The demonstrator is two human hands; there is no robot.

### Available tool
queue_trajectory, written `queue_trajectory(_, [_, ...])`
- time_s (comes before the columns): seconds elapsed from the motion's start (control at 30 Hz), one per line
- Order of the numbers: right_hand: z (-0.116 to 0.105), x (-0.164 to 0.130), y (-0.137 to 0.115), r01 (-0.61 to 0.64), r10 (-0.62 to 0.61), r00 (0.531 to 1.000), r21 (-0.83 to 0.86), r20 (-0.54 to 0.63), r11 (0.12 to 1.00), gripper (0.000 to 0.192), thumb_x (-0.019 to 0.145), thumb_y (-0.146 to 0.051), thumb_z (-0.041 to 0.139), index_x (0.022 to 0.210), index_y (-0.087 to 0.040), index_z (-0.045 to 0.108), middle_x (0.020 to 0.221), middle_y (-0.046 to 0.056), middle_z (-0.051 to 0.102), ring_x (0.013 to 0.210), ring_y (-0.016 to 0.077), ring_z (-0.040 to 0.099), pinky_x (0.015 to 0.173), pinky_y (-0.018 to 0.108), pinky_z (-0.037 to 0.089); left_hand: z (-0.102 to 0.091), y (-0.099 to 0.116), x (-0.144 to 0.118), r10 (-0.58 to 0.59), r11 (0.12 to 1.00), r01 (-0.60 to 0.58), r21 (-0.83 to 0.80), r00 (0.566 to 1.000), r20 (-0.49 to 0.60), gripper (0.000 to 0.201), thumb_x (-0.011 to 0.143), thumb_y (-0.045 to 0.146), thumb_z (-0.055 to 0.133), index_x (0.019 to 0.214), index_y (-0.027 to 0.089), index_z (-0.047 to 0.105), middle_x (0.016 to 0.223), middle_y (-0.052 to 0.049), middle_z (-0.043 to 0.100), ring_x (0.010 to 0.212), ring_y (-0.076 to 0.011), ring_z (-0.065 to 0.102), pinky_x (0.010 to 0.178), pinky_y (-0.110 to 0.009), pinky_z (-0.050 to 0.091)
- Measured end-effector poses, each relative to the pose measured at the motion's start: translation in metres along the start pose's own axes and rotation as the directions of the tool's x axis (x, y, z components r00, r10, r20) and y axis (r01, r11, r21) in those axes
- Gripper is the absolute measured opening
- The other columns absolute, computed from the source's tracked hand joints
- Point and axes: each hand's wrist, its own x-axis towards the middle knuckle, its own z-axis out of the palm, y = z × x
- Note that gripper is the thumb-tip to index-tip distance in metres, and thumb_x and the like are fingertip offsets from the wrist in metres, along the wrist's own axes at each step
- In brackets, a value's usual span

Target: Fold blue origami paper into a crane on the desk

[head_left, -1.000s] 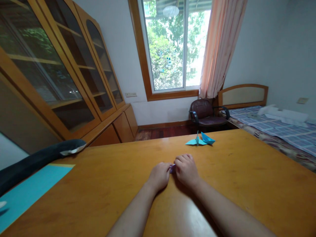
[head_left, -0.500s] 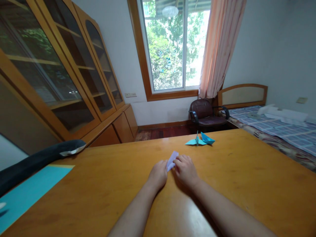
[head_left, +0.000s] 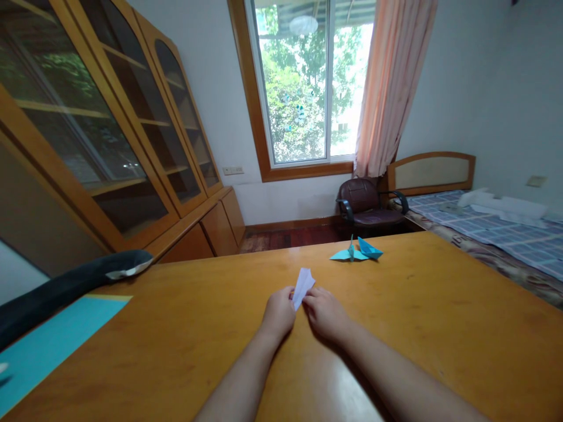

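At the wooden table (head_left: 440,328), I see both hands meet over a small piece of folded pale lilac paper (head_left: 303,286). The left hand (head_left: 278,313) is curled, its fingertips pinching the paper's lower end; the right hand (head_left: 326,312) lies knuckles up just beside it, fingers closed against the same lower edge. The paper rises from between the two hands, its pointed end tilted away from me. Beyond the right hand, farther across the table and well apart from it, sits a blue folded-paper crane (head_left: 357,251). Far off to the left hand's side, a turquoise sheet (head_left: 53,343) lies at the table's edge beside a dark cushion-like object (head_left: 65,284). I can read no writing or labels on anything from here.
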Motion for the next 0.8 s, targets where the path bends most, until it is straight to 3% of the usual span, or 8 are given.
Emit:
queue_trajectory(0.2, [0.004, 0.000, 0.000, 0.000, 0.003, 0.996, 0.041, -0.086, 0.999, 0.023, 0.088, -0.016, 0.047, 0.090, -0.021, 0.069, 0.097, 0.006, 0.066, 0.090, 0.0174, 0.057, 0.080, 0.027, 0.041, 0.009, -0.007, 0.005, -0.142, 0.968, 0.134, -0.214, 0.990, -0.024, 0.035, 0.071, -0.001, 0.053, 0.100, 0.013, 0.067, 0.083, -0.006, 0.074, 0.074, -0.0154, 0.067, 0.067, -0.022, 0.047])
queue_trajectory(0.37, [0.016, 0.006, 0.010, -0.027, 0.098, 0.979, 0.360, -0.179, 0.933, 0.028, 0.079, -0.007, 0.048, 0.091, -0.018, 0.071, 0.100, 0.008, 0.069, 0.097, 0.0193, 0.061, 0.090, 0.032, 0.045, 0.019, -0.013, 0.007, -0.168, 0.923, 0.159, -0.350, 0.986, 0.006, 0.030, 0.067, 0.001, 0.058, 0.093, 0.014, 0.066, 0.078, -0.006, 0.073, 0.072, -0.0171, 0.068, 0.062, -0.023, 0.047])
queue_trajectory(0.47, [0.027, 0.014, 0.018, -0.142, 0.311, 0.936, 0.634, -0.163, 0.760, 0.031, 0.072, -0.008, 0.052, 0.097, -0.015, 0.069, 0.121, 0.016, 0.062, 0.107, 0.0235, 0.061, 0.094, 0.038, 0.046, 0.024, -0.017, 0.008, -0.210, 0.905, 0.194, -0.379, 0.978, -0.003, 0.039, 0.064, 0.003, 0.063, 0.101, 0.013, 0.063, 0.076, -0.005, 0.072, 0.070, -0.0171, 0.067, 0.060, -0.022, 0.046])
queue_trajectory(0.53, [0.034, 0.019, 0.021, -0.178, 0.421, 0.903, 0.822, -0.082, 0.541, 0.037, 0.067, -0.010, 0.055, 0.102, -0.016, 0.066, 0.134, 0.017, 0.052, 0.105, 0.0241, 0.064, 0.090, 0.039, 0.050, 0.025, -0.019, 0.008, -0.223, 0.889, 0.203, -0.411, 0.975, -0.001, 0.042, 0.063, 0.005, 0.067, 0.104, 0.014, 0.062, 0.074, -0.004, 0.072, 0.069, -0.0171, 0.067, 0.060, -0.022, 0.046])
queue_trajectory(0.63, [0.040, 0.023, 0.021, -0.111, 0.464, 0.886, 0.964, -0.014, 0.241, 0.048, 0.058, -0.014, 0.062, 0.106, -0.020, 0.062, 0.140, 0.014, 0.046, 0.102, 0.0249, 0.065, 0.085, 0.038, 0.053, 0.026, -0.019, 0.008, -0.225, 0.857, 0.211, -0.471, 0.974, 0.027, 0.041, 0.062, 0.008, 0.070, 0.102, 0.015, 0.062, 0.072, -0.003, 0.071, 0.066, -0.0167, 0.066, 0.057, -0.022, 0.045])
queue_trajectory(0.7, [0.040, 0.024, 0.020, -0.068, 0.449, 0.893, 0.987, -0.005, 0.145, 0.051, 0.054, -0.015, 0.066, 0.104, -0.020, 0.063, 0.133, 0.012, 0.054, 0.100, 0.0253, 0.066, 0.084, 0.038, 0.053, 0.026, -0.016, 0.008, -0.226, 0.829, 0.219, -0.514, 0.973, 0.050, 0.039, 0.062, 0.006, 0.067, 0.100, 0.014, 0.061, 0.072, -0.003, 0.071, 0.064, -0.0163, 0.066, 0.056, -0.021, 0.045])
queue_trajectory(0.8, [0.036, 0.021, 0.016, -0.083, 0.384, 0.923, 0.986, 0.020, 0.147, 0.040, 0.053, -0.016, 0.068, 0.093, -0.017, 0.067, 0.104, 0.010, 0.069, 0.091, 0.0252, 0.067, 0.085, 0.041, 0.052, 0.027, -0.010, 0.007, -0.183, 0.768, 0.199, -0.609, 0.979, 0.089, 0.035, 0.062, 0.001, 0.059, 0.095, 0.013, 0.060, 0.071, -0.003, 0.070, 0.063, -0.0159, 0.066, 0.056, -0.022, 0.047])
